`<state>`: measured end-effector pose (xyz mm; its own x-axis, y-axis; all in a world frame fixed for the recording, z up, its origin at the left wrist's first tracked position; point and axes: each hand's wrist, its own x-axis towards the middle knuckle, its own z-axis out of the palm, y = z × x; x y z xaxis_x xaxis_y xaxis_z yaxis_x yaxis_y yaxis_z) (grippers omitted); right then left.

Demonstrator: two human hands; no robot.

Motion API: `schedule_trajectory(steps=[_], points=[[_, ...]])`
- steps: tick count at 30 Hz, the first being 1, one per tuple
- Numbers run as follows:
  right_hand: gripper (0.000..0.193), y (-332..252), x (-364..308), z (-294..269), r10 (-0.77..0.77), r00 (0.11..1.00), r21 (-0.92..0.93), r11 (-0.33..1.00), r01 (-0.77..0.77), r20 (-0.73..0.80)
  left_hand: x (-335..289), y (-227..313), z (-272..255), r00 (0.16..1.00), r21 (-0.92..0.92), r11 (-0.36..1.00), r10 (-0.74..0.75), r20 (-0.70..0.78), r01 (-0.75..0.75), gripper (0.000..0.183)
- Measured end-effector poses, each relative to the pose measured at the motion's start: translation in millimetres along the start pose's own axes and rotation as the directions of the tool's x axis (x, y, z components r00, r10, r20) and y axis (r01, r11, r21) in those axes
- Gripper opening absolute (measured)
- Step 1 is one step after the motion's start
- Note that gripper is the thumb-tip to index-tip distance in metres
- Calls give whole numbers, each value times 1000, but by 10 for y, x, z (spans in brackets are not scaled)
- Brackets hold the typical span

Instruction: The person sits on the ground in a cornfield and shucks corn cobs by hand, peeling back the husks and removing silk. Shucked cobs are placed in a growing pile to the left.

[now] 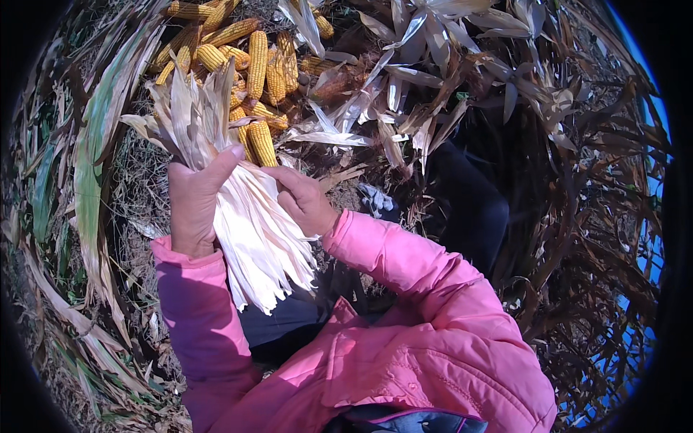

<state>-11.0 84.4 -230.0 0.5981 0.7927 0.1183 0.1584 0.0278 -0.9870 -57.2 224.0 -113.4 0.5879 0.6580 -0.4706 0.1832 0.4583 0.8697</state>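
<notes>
A bundle of pale, dry corn husks (263, 234) lies between my hands, its lower end fanned out towards my lap and its upper leaves spread ahead. My left hand (196, 198) is closed round the middle of the bundle, with the thumb laid across it. On the bundle's right side, my right hand (307, 200) is closed with bent fingers against the husks. Whether an ear is still inside the bundle is hidden. Just beyond my hands lies a pile of bare yellow corn ears (258, 66), and one ear (261, 143) sits close above my right hand.
Loose dry husks (433, 43) are heaped at the far right. Long green and tan leaves (101, 123) lie along the left, with brown stalks (577, 238) on the right. A crumpled whitish cloth (377, 198) is on the soil near my dark trouser leg (473, 209).
</notes>
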Motion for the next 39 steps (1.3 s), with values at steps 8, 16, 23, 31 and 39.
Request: schedule_trajectory(steps=[8, 16, 23, 31, 39], points=[[43, 1748, -420, -435, 319, 947, -701, 670, -247, -29, 123, -51, -130, 995, 285, 957, 73, -64, -52, 39], [40, 2334, -98, -665, 554, 826, -950, 302, -76, 110, 78, -28, -85, 985, 337, 937, 134, -109, -90, 35], [34, 2057, 53, -727, 259, 950, -761, 577, -297, -174, 84, -36, -68, 993, 315, 943, 114, 9, -111, 49], [32, 839, 244, -814, 554, 806, 581, 734, -352, -211, 46, -17, 121, 984, 289, 952, 54, 171, -102, 51], [15, -277, 383, -297, 431, 894, 692, 683, -234, -123, 85, -175, 108, 980, 188, 980, 31, 199, -69, 37]])
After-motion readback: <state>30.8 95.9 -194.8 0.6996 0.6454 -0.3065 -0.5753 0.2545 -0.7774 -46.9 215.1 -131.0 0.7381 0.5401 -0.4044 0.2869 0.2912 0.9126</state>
